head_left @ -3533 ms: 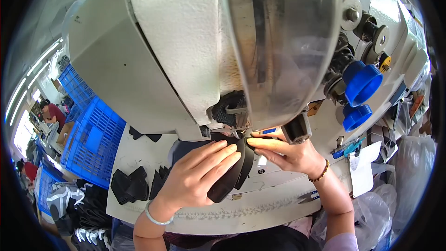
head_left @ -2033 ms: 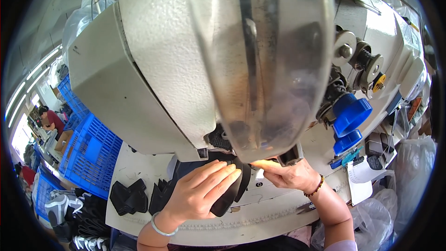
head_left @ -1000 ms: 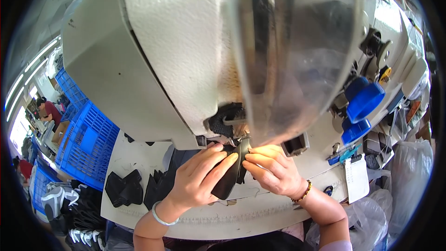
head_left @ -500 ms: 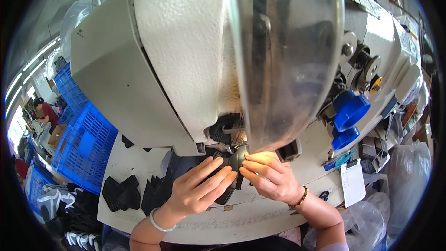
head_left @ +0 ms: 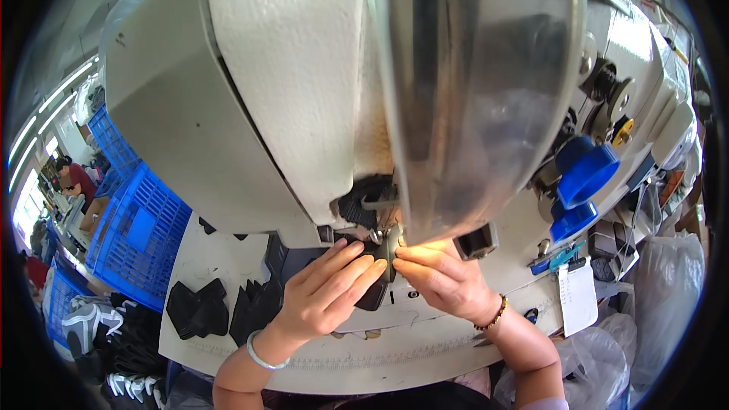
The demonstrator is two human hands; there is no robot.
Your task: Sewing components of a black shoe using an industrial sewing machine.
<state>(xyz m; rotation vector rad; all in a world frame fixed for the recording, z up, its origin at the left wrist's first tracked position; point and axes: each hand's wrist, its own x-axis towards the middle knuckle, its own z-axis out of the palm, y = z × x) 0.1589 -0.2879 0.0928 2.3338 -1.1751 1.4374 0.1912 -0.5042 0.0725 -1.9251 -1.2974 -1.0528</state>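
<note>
A sewing machine fills the upper middle, standing on a table. Under its head, at the needle, lies a piece of material. The left hand rests on that piece from the left; the right hand touches its right edge, the 2 hands just beside each other. Left of the left hand, 2 stacks of cut pieces lie on the table. Beyond the table's left edge stand crates. Right of the machine's head sit 2 knobs, with a paper tag below them and plastic bags further right.
</note>
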